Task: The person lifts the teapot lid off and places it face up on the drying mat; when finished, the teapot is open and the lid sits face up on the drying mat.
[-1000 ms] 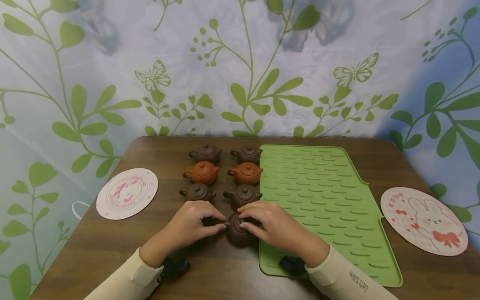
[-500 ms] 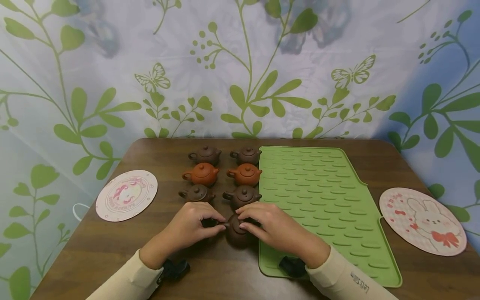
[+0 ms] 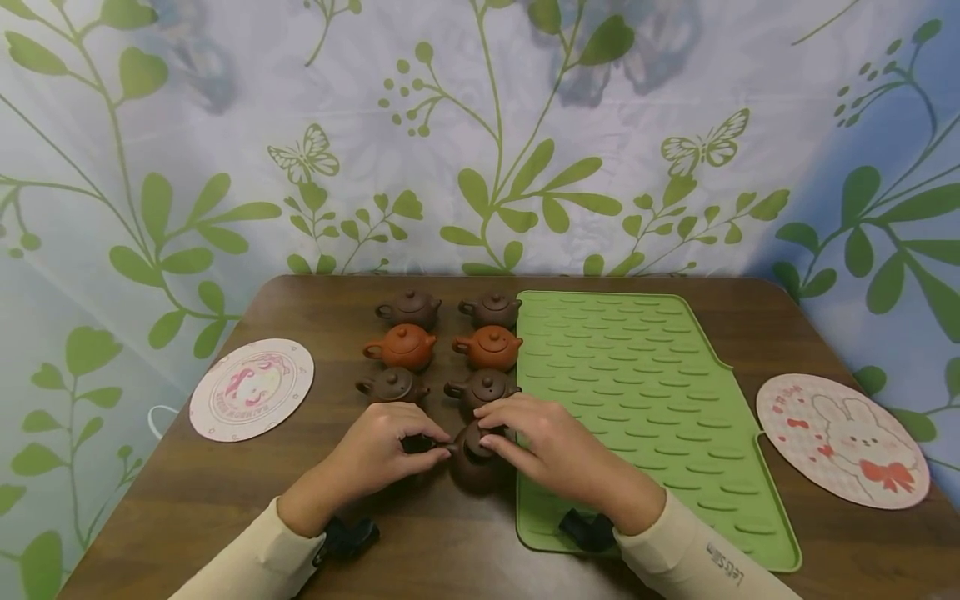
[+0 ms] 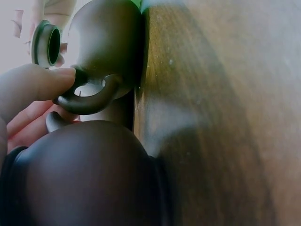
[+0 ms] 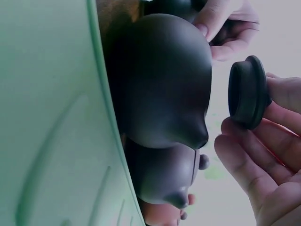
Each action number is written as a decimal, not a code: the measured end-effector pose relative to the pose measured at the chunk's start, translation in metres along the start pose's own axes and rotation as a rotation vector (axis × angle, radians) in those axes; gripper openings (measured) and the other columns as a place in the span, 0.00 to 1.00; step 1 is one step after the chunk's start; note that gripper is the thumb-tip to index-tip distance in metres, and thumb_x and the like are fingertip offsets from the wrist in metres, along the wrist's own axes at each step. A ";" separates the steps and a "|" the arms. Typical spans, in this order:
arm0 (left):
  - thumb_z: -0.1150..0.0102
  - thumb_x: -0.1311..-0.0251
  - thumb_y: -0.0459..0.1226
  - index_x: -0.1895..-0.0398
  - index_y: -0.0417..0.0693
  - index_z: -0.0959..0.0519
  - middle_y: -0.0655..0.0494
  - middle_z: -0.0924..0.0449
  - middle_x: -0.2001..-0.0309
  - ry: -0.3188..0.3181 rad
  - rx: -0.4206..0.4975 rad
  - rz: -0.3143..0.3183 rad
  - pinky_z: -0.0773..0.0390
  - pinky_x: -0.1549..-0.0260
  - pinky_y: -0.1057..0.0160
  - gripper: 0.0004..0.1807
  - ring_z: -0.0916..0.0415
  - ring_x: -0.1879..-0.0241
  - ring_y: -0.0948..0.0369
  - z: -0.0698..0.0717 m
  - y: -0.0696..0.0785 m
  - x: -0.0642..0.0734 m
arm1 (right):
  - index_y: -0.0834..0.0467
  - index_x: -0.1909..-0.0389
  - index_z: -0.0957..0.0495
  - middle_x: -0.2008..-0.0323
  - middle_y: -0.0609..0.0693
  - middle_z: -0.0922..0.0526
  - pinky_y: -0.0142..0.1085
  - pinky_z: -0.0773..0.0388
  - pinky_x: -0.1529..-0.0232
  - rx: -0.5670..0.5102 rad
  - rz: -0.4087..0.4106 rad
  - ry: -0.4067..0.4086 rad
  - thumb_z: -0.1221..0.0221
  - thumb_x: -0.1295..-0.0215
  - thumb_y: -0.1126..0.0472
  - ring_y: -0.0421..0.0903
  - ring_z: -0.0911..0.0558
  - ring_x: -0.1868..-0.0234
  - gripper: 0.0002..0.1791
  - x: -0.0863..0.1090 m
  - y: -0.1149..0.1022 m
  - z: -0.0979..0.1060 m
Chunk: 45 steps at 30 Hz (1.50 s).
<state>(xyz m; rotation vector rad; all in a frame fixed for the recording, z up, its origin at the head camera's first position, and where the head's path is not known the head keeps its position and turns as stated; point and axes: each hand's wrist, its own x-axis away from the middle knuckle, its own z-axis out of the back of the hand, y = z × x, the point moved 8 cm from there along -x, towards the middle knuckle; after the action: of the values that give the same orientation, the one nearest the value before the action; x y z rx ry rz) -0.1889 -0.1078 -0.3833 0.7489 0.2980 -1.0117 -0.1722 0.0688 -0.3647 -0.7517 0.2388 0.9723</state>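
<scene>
Wooden tabletop (image 3: 442, 554) is bearing a near-side brown teapot (image 3: 477, 478), left grip (image 3: 386, 442) pinching its handle (image 4: 91, 102) and right grip (image 3: 542, 437) pinching its lid (image 5: 249, 92) just above, apparently uncovering it, steady clearance probably being needed next.

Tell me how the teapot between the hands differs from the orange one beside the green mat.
The near teapot is dark brown; the orange teapot is brighter. The near teapot is open, its lid held off by the right hand; the orange teapot is closed. The left hand pinches the near teapot's handle; no hand touches the orange teapot. Both are round and sit beside the green mat.
</scene>
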 end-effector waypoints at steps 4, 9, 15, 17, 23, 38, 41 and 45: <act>0.18 0.48 0.31 0.65 0.49 0.09 0.64 0.12 0.65 0.005 -0.001 0.000 0.16 0.63 0.63 0.09 0.16 0.65 0.68 0.000 0.000 0.002 | 0.61 0.50 0.14 0.45 0.52 0.14 0.44 0.18 0.45 0.016 0.036 0.042 0.31 0.30 0.66 0.46 0.16 0.44 0.10 -0.001 0.000 0.006; 0.18 0.48 0.31 0.65 0.49 0.09 0.64 0.12 0.65 0.016 0.000 -0.008 0.16 0.63 0.63 0.09 0.16 0.64 0.67 0.000 -0.001 0.003 | 0.61 0.45 0.14 0.45 0.51 0.14 0.45 0.18 0.45 0.018 0.027 0.078 0.30 0.31 0.68 0.46 0.16 0.43 0.15 -0.001 0.004 0.016; 0.18 0.47 0.32 0.65 0.49 0.09 0.65 0.12 0.64 0.008 -0.008 0.005 0.17 0.62 0.64 0.09 0.17 0.64 0.68 0.000 -0.001 0.004 | 0.54 0.36 0.16 0.42 0.47 0.16 0.42 0.18 0.61 -0.001 -0.055 0.132 0.31 0.31 0.69 0.42 0.15 0.52 0.23 0.002 0.017 0.037; 0.18 0.48 0.32 0.65 0.50 0.09 0.65 0.12 0.64 0.007 -0.014 0.010 0.17 0.62 0.63 0.09 0.17 0.64 0.68 0.000 -0.001 0.004 | 0.53 0.35 0.16 0.42 0.47 0.17 0.39 0.21 0.67 -0.009 -0.097 0.148 0.32 0.30 0.69 0.40 0.17 0.58 0.24 0.004 0.024 0.044; 0.18 0.48 0.32 0.64 0.51 0.09 0.65 0.12 0.64 0.009 -0.026 -0.002 0.17 0.62 0.62 0.09 0.16 0.64 0.67 0.002 0.000 0.003 | 0.50 0.35 0.15 0.41 0.47 0.20 0.36 0.25 0.72 -0.054 -0.215 0.207 0.37 0.25 0.70 0.39 0.22 0.68 0.23 0.010 0.044 0.066; 0.18 0.48 0.32 0.64 0.51 0.08 0.65 0.12 0.65 0.008 -0.035 -0.008 0.17 0.61 0.60 0.09 0.16 0.64 0.67 0.002 -0.001 0.002 | 0.57 0.31 0.23 0.38 0.54 0.21 0.47 0.19 0.43 -0.402 -0.657 0.267 0.39 0.20 0.54 0.52 0.18 0.40 0.22 0.037 0.100 0.076; 0.18 0.48 0.32 0.65 0.51 0.08 0.65 0.12 0.65 0.008 -0.034 -0.009 0.17 0.62 0.60 0.09 0.16 0.64 0.67 0.002 -0.001 0.002 | 0.55 0.29 0.26 0.35 0.53 0.23 0.44 0.20 0.42 -0.397 -0.720 0.277 0.35 0.23 0.50 0.52 0.21 0.36 0.27 0.043 0.108 0.079; 0.18 0.48 0.32 0.65 0.51 0.08 0.65 0.12 0.65 0.009 -0.032 -0.009 0.17 0.61 0.60 0.09 0.16 0.64 0.67 0.002 -0.001 0.002 | 0.52 0.26 0.29 0.34 0.53 0.23 0.42 0.21 0.42 -0.407 -0.807 0.306 0.31 0.27 0.51 0.52 0.24 0.33 0.32 0.052 0.118 0.083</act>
<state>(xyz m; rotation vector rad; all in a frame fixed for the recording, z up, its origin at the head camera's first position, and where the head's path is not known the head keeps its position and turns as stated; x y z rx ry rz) -0.1894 -0.1106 -0.3834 0.7236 0.3253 -1.0104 -0.2511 0.1987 -0.3853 -1.2427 -0.0154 0.1278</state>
